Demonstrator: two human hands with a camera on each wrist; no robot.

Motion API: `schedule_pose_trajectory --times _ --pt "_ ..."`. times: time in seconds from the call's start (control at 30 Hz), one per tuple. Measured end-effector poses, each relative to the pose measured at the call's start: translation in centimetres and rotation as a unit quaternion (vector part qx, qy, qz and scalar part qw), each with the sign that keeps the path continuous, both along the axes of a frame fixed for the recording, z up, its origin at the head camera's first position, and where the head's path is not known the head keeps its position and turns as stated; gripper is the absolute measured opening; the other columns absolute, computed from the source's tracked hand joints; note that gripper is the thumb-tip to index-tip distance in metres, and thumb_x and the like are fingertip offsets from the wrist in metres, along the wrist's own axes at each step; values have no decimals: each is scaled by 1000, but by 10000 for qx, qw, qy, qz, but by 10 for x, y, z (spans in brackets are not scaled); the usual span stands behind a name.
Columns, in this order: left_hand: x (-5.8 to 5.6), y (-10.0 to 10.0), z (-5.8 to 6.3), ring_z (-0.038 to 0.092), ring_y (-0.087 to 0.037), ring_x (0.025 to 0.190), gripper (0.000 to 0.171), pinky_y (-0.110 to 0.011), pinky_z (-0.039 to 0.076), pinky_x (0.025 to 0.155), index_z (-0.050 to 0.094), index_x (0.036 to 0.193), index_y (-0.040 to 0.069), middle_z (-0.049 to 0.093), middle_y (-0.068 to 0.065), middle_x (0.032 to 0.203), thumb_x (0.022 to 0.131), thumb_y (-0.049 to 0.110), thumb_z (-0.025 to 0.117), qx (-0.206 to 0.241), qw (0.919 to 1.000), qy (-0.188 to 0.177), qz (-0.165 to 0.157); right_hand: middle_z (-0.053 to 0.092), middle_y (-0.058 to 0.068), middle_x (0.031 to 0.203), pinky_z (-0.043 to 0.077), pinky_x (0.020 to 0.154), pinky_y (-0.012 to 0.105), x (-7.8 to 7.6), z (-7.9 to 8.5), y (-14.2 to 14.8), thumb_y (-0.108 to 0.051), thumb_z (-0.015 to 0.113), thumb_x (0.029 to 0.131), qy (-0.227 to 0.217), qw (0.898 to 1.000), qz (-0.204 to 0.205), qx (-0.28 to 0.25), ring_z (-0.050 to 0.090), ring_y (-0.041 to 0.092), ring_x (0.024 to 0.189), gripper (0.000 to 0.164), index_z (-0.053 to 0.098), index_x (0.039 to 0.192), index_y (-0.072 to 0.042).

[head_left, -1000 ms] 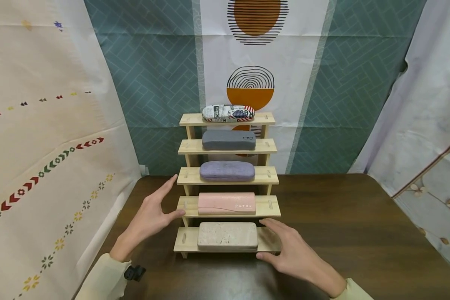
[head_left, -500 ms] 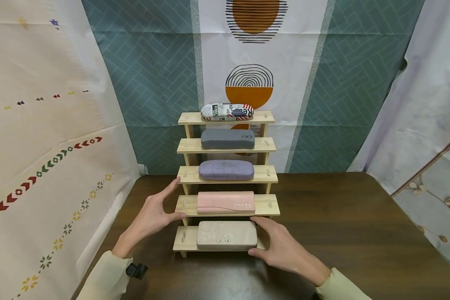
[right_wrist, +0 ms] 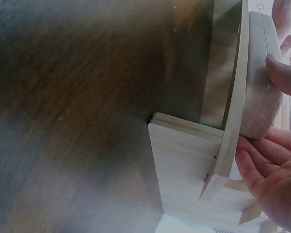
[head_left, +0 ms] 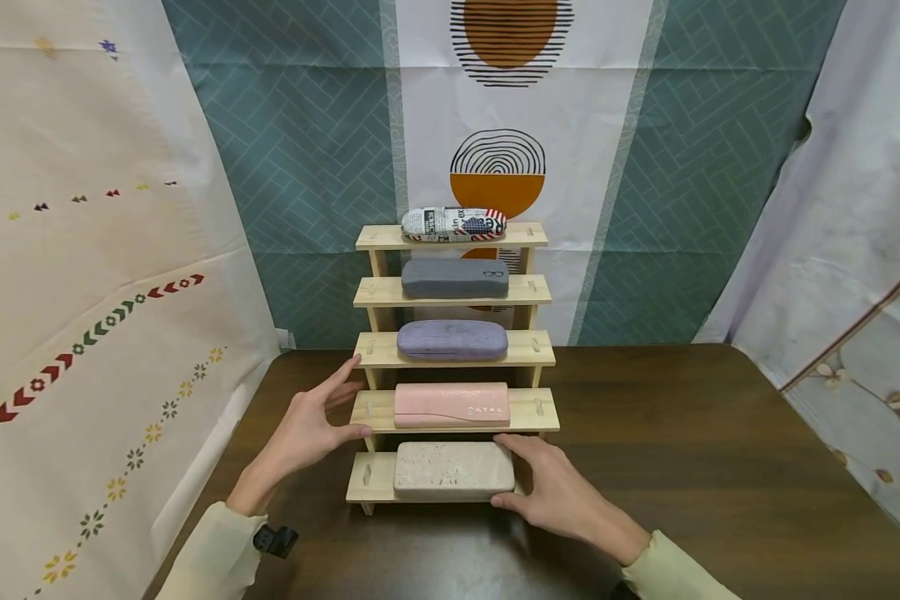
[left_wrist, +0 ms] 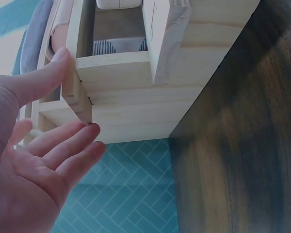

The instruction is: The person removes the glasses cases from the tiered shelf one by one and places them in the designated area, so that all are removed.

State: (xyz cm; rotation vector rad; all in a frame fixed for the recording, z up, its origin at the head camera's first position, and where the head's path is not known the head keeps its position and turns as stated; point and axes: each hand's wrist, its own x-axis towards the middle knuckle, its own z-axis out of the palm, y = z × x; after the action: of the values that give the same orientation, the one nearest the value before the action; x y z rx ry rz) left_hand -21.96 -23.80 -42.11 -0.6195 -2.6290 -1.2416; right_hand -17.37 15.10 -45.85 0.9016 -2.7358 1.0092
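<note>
A beige glasses case (head_left: 453,469) lies on the lowest step of a wooden tiered display rack (head_left: 375,477). My right hand (head_left: 557,492) holds its right end, the thumb on the front face and the fingers at the back and end; the right wrist view shows the same hold on the case (right_wrist: 259,82). At the rack's left side, my left hand (head_left: 300,437) has its fingers extended. Its thumb touches the front edge of the second step, and the fingertips (left_wrist: 92,130) rest at that board's end in the left wrist view.
Going up the rack, one per step, lie a pink glasses case (head_left: 452,405), a purple one (head_left: 452,340), a grey-blue one (head_left: 455,278) and a newsprint-patterned one (head_left: 453,225). The rack stands on a dark wooden table (head_left: 667,442). Patterned cloth (head_left: 307,167) hangs behind.
My right hand has moved left from over the lowest step's right end onto the beige glasses case. My left hand has come slightly closer to the rack. The cases have kept their places.
</note>
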Motion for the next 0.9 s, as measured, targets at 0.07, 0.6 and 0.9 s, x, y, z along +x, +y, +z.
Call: schedule_pose_trajectory --times 0.07,0.6,0.9 --pt "0 -1 -1 63 -36 129 110 -60 55 100 31 168 22 65 -23 138 80 8 94 41 10000 -10 -17 62 14 144 52 108 51 -1 -1 0 -31 92 84 -28 10000 34 -49 57 32 135 76 59 146 -2" --pt "-2 -3 -1 64 -36 128 111 -58 54 101 31 168 27 66 -22 137 79 10 95 63 9999 -83 25 60 7 146 48 109 57 -6 -4 -3 -36 94 82 -397 9984 24 -397 54 32 136 80 59 149 -10" --pt "-1 -1 -1 64 -35 128 110 -55 55 102 31 168 27 66 -22 137 80 10 94 48 10000 -78 -22 61 4 144 47 109 57 -5 -5 -3 -38 95 79 -656 9963 -108 -540 55 29 135 78 61 145 -14"
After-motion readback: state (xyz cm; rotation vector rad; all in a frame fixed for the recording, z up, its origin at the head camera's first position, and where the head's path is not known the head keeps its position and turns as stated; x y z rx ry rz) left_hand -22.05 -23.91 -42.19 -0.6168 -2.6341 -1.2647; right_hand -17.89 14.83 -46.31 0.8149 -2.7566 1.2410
